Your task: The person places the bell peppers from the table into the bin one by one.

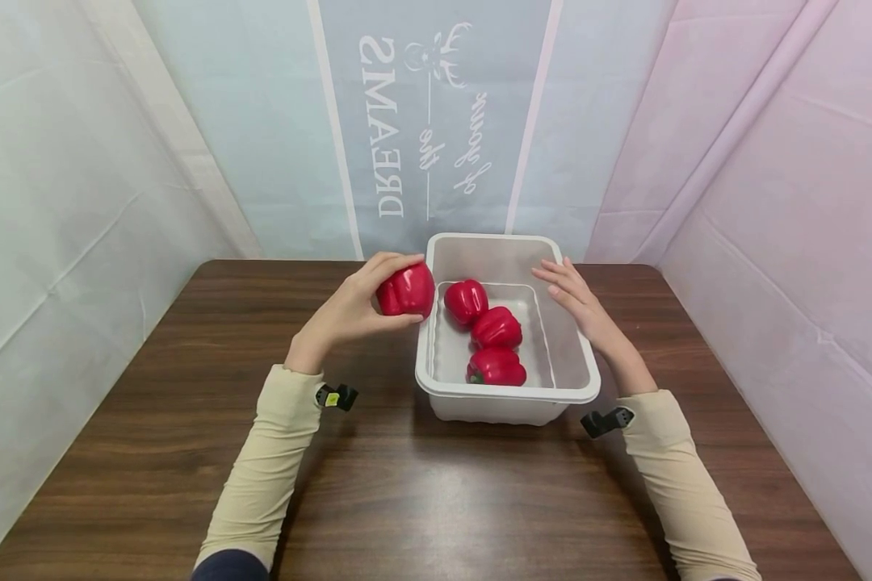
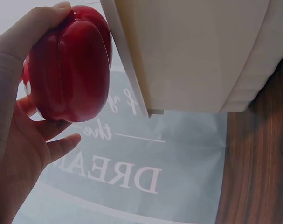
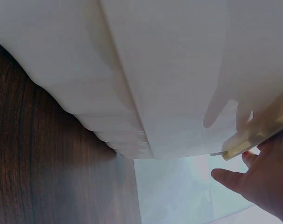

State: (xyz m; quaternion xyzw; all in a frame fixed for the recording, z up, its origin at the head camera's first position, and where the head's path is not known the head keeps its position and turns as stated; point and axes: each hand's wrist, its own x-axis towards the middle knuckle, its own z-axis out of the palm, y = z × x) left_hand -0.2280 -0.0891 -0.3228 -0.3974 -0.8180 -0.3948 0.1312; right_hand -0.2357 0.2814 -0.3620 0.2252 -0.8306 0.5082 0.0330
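Observation:
My left hand (image 1: 359, 303) grips a glossy red bell pepper (image 1: 409, 290) beside the left rim of a white plastic bin (image 1: 509, 394). In the left wrist view the same bell pepper (image 2: 71, 65) sits between thumb and fingers, level with the bin's upper edge. Three more red bell peppers lie in the bin: one at the back (image 1: 467, 302), one in the middle (image 1: 497, 328) and one at the front (image 1: 496, 367), its green stem showing. At the right rim my right hand (image 1: 580, 303) is spread with straight fingers over the edge, holding nothing.
The bin stands on a dark wood-grain table (image 1: 436, 492), near its back edge. Behind the table hangs a grey-blue cloth (image 1: 436, 121) with mirrored lettering. Pale fabric walls (image 1: 80, 226) close in both sides. A small black device is strapped at each wrist.

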